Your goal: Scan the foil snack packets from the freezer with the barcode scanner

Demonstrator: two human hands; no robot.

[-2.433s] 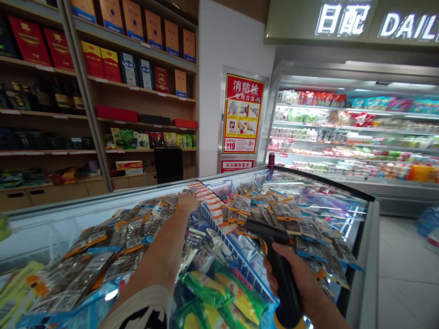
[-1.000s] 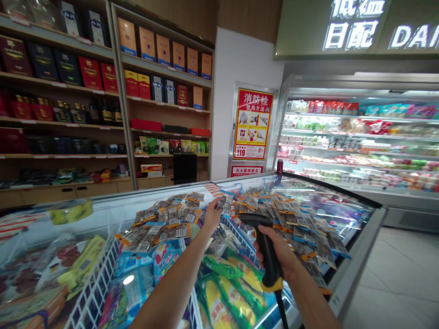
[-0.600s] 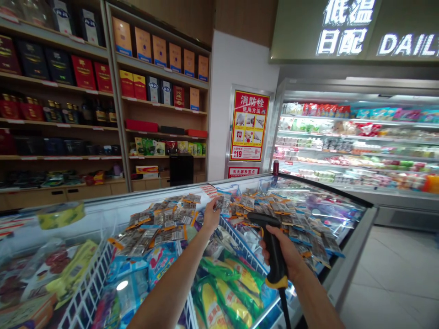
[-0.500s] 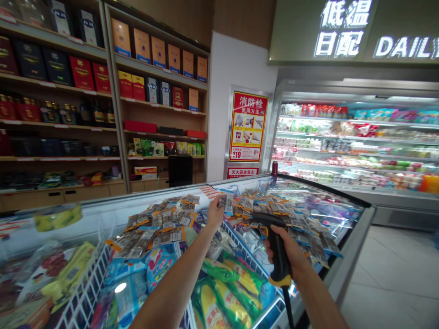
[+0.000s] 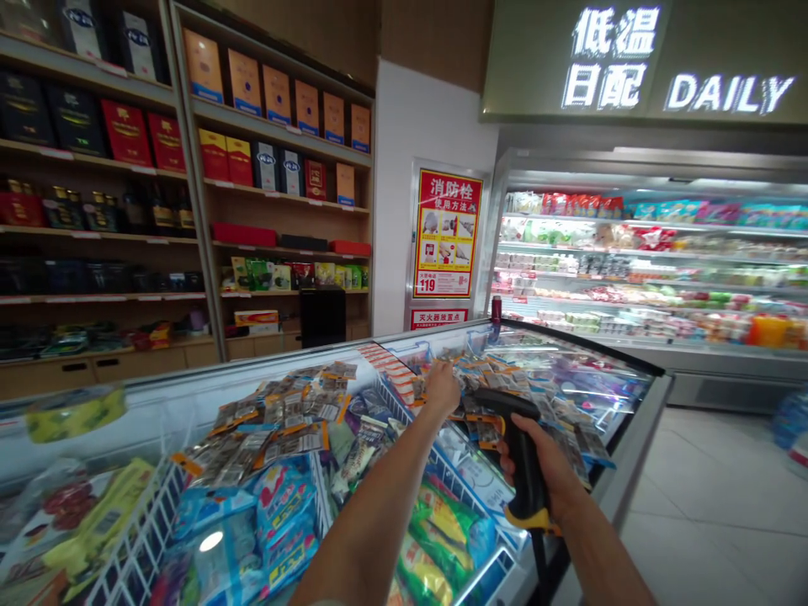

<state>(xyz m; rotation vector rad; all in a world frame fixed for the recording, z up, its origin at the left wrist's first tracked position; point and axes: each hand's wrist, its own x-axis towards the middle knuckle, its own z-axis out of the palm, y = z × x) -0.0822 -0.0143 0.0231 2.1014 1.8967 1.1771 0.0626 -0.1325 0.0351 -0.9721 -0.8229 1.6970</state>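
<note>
My right hand (image 5: 541,450) grips a black and yellow barcode scanner (image 5: 521,459), its head pointing left over the right-hand heap of small flat packets (image 5: 571,421). My left hand (image 5: 443,385) reaches to the left edge of that heap, fingers curled. Its fingertips are turned away from me, so what they hold is hidden. Another heap of silvery packets with orange and blue edges (image 5: 278,421) lies to the left, on the freezer's glass. Below the glass are wire baskets (image 5: 148,518) with blue bags (image 5: 287,522) and green-yellow bags (image 5: 442,522).
The chest freezer's rim (image 5: 637,438) runs along the right. A dark red can (image 5: 497,309) stands at its far corner. A roll of yellow tape (image 5: 76,412) lies at left. Behind are shelves of boxes (image 5: 278,97) and a lit refrigerated display (image 5: 631,252).
My left hand has moved right, from beside a packet at the gap between the heaps to the right-hand heap. The scanner stays in my right hand, slightly farther right. The view has turned a little right.
</note>
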